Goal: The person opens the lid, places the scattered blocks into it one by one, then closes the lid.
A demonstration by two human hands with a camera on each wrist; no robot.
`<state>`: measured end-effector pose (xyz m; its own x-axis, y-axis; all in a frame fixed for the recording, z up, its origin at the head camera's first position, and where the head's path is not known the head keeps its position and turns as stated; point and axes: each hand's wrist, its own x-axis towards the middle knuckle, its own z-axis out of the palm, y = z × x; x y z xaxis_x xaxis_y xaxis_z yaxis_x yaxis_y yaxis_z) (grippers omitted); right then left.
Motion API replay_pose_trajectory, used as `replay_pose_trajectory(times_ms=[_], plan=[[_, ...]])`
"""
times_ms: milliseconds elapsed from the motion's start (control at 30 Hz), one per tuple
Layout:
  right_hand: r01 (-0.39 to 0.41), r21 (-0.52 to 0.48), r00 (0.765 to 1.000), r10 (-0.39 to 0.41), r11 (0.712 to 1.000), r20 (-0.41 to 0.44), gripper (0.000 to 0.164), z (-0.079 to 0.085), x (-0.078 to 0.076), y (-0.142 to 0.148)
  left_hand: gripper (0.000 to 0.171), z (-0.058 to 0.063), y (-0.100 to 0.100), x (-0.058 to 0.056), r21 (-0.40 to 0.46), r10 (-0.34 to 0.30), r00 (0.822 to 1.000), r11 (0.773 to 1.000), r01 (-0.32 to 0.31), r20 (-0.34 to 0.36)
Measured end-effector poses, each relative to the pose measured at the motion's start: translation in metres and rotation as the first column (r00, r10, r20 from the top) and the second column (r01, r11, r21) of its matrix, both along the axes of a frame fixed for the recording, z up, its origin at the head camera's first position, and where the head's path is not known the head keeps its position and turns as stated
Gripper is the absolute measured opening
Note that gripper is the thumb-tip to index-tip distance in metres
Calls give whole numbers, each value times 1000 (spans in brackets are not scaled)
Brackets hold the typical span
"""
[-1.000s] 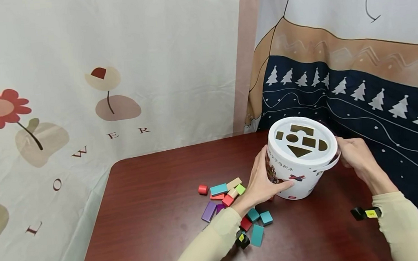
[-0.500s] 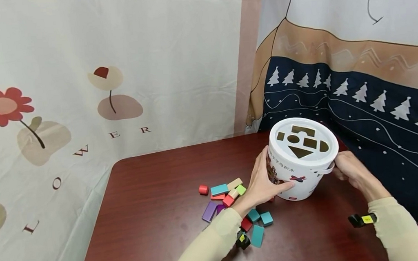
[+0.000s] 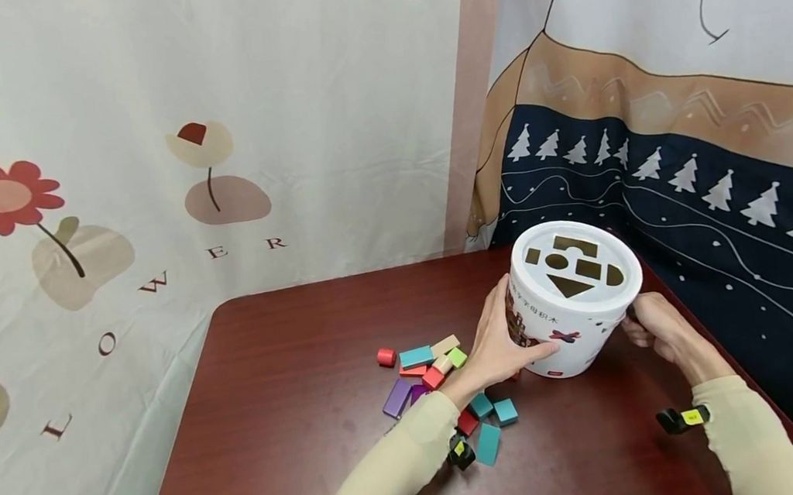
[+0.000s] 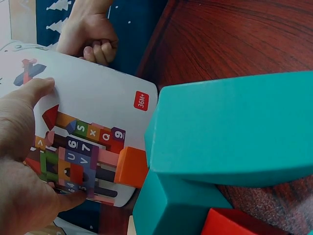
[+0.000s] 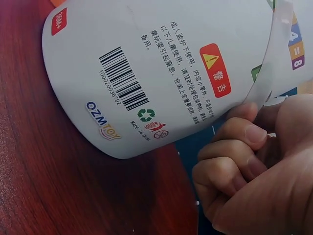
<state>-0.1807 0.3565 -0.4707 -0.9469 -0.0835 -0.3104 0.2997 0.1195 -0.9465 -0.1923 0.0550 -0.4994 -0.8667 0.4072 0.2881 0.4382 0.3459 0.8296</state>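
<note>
A white lidded bucket (image 3: pixel 575 346) stands tilted on the table, with dark shaped cutouts in its lid (image 3: pixel 606 245). My left hand (image 3: pixel 504 350) holds its left side, thumb on the front and fingers reaching round behind; in the left wrist view they rest on the printed wall (image 4: pixel 98 81). At the bucket's right, my right hand (image 3: pixel 667 332) pinches the white strap handle (image 5: pixel 275 46), its fingers curled. Under and beside my left forearm lie loose blocks: a teal block (image 3: pixel 487 444), a purple block (image 3: pixel 397 397), a red cylinder (image 3: pixel 386 357) and several others.
The brown table (image 3: pixel 288 380) meets a pale curtain (image 3: pixel 331 128) behind and a dark tree-patterned cloth (image 3: pixel 739 244) on the right. Close to the left wrist camera, a teal block (image 4: pixel 234 127) covers much of the view. An orange block (image 4: pixel 131 166) appears beside the bucket's base.
My right hand has drawn down and toward me along the bucket's right side, bringing the handle lower. My left hand and the blocks stay where they were.
</note>
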Motion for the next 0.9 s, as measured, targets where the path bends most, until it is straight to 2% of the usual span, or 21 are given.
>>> replay_pose_trajectory(times_ms=[200, 367, 467, 567, 633, 733, 833, 900], plan=[[0, 73, 998, 4, 997, -61, 45, 0, 3, -1, 125, 1, 0, 1, 0, 4, 1000, 1000, -4, 6], [56, 167, 989, -31, 984, -147, 59, 3, 8, 1, 125, 0, 0, 1, 3, 1, 1000, 1000, -1, 9], [130, 280, 969, -62, 951, -240, 63, 4, 9, 1, 125, 0, -1, 1, 7, 3, 1000, 1000, -3, 5], [213, 352, 942, -96, 911, -323, 52, 5, 9, 1, 125, 0, -2, 2, 10, 11, 1000, 1000, -11, 15], [242, 346, 927, -112, 907, -357, 41, 3, 10, 1, 126, 1, -3, 3, 10, 18, 999, 1000, -18, 28], [244, 287, 917, -123, 926, -380, 33, 1, 12, 0, 126, 4, -5, 4, 23, 19, 999, 1000, -20, 47], [229, 292, 918, -107, 928, -381, 43, -1, 13, -2, 123, 9, -9, 4, 39, 14, 999, 999, -16, 35], [231, 337, 922, -94, 913, -376, 52, -2, 13, -3, 119, 15, -11, 3, 48, 5, 1000, 999, -4, -6]])
